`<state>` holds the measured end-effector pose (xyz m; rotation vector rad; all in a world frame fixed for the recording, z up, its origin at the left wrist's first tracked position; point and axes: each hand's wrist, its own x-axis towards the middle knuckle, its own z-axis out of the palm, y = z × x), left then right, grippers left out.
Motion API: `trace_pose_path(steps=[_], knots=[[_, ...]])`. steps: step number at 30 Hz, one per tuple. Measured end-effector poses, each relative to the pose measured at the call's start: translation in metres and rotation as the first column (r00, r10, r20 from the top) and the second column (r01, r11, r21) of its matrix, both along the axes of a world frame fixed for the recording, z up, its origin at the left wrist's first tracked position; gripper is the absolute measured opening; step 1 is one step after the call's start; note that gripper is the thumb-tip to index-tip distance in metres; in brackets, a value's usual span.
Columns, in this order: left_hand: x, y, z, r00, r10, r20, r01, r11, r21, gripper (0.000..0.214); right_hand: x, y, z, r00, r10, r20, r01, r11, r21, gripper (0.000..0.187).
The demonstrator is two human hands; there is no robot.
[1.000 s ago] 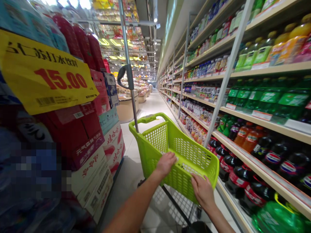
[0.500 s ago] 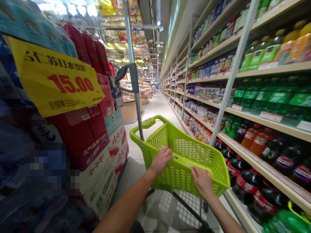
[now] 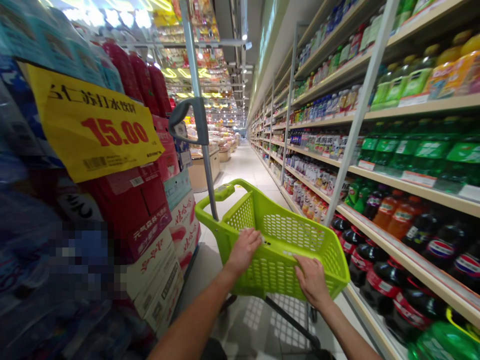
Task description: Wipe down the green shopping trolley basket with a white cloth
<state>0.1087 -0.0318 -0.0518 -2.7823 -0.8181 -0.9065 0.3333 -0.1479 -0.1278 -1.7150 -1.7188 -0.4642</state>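
Observation:
A lime-green plastic shopping basket (image 3: 300,235) rides on a wheeled trolley frame in a supermarket aisle and holds nothing. My left hand (image 3: 243,249) curls over its near rim at the left. My right hand (image 3: 312,280) grips the same near rim further right, fingers wrapped over the edge. A grey pull handle on a metal pole (image 3: 198,125) rises from the basket's left corner.
Shelves of soft-drink bottles (image 3: 405,220) line the right side. On the left stand stacked red and white cartons (image 3: 157,240) under a yellow 15.00 price sign (image 3: 93,130). The tiled aisle floor (image 3: 247,165) runs ahead toward distant displays.
The basket and both hands have shifted slightly left and forward along the aisle. Both hands keep their hold on the near rim.

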Motion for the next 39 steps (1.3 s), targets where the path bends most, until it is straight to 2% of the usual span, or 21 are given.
trace_pose_path(steps=[2,4,5,7,9,11,13,15,17,19,23,25,28,31,34,36,38,39], knots=[[-0.021,0.014,0.013,0.983,0.175,0.061,-0.176,0.984,0.006,0.033,0.0,0.001,-0.001,1.0,-0.005,-0.014,0.005,1.0,0.001,0.029],[-0.028,0.016,0.016,0.963,0.251,0.094,-0.253,0.968,0.005,0.035,-0.002,0.003,0.0,0.999,-0.016,-0.039,0.016,1.0,-0.008,0.029],[-0.024,0.011,0.012,0.971,0.224,0.088,-0.225,0.974,0.006,0.035,-0.004,0.004,0.001,0.999,-0.019,-0.051,0.018,1.0,-0.014,0.029],[-0.003,-0.006,-0.003,0.998,0.058,0.034,-0.059,0.998,0.008,0.031,-0.004,0.006,0.002,0.998,-0.012,-0.066,0.01,1.0,-0.023,0.029],[0.019,-0.024,-0.019,0.992,-0.124,-0.016,0.124,0.992,0.017,0.027,-0.001,0.008,0.001,0.998,0.008,-0.065,-0.009,1.0,-0.024,0.03],[0.026,-0.028,-0.026,0.976,-0.214,-0.031,0.215,0.976,0.026,0.027,0.004,0.008,-0.002,0.998,0.009,-0.065,-0.01,1.0,-0.016,0.033],[0.014,-0.017,-0.02,0.988,-0.151,0.028,0.15,0.988,0.042,0.028,0.009,0.008,-0.005,0.997,-0.011,-0.073,0.011,1.0,-0.002,0.035],[-0.007,0.002,-0.008,0.989,0.019,0.145,-0.027,0.998,0.051,0.032,0.01,0.009,-0.006,0.996,-0.036,-0.085,0.037,0.999,0.006,0.036],[-0.018,0.014,-0.002,0.975,0.096,0.2,-0.108,0.993,0.049,0.035,0.006,0.011,-0.006,0.994,-0.055,-0.094,0.055,0.999,-0.002,0.038],[-0.01,0.009,-0.007,0.983,0.035,0.181,-0.045,0.997,0.054,0.034,0.001,0.013,-0.005,0.993,-0.065,-0.096,0.063,0.998,-0.02,0.039],[0.029,-0.025,-0.032,0.973,-0.221,0.068,0.219,0.975,0.047,0.027,0.0,0.013,-0.005,0.997,-0.042,-0.064,0.038,0.997,-0.061,0.046],[0.032,-0.03,-0.035,0.961,-0.272,0.05,0.271,0.962,0.019,0.027,0.004,0.01,-0.006,0.998,-0.038,-0.051,0.035,0.997,-0.069,0.049],[0.013,-0.018,-0.026,0.971,-0.202,0.128,0.21,0.976,-0.055,0.029,0.003,0.005,-0.003,0.995,-0.057,-0.077,0.052,0.996,-0.066,0.049],[0.0,-0.005,-0.019,0.968,-0.097,0.23,0.136,0.977,-0.162,0.034,-0.018,0.009,0.009,0.987,-0.028,-0.157,0.019,0.998,-0.064,0.051],[0.009,-0.01,-0.022,0.953,-0.171,0.248,0.233,0.941,-0.245,0.043,-0.056,0.023,0.025,0.96,0.115,-0.256,-0.134,0.989,-0.059,0.052],[0.016,-0.019,-0.025,0.928,-0.198,0.316,0.305,0.891,-0.337,0.053,-0.081,0.034,0.035,0.923,0.173,-0.344,-0.196,0.98,-0.033,0.051],[0.017,-0.027,-0.022,0.884,-0.143,0.444,0.356,0.822,-0.444,0.06,-0.098,0.041,0.042,0.87,0.205,-0.448,-0.222,0.975,0.015,0.05],[0.015,-0.031,-0.019,0.854,-0.078,0.515,0.371,0.785,-0.495,0.061,-0.103,0.042,0.045,0.837,0.228,-0.498,-0.235,0.971,0.048,0.049]])
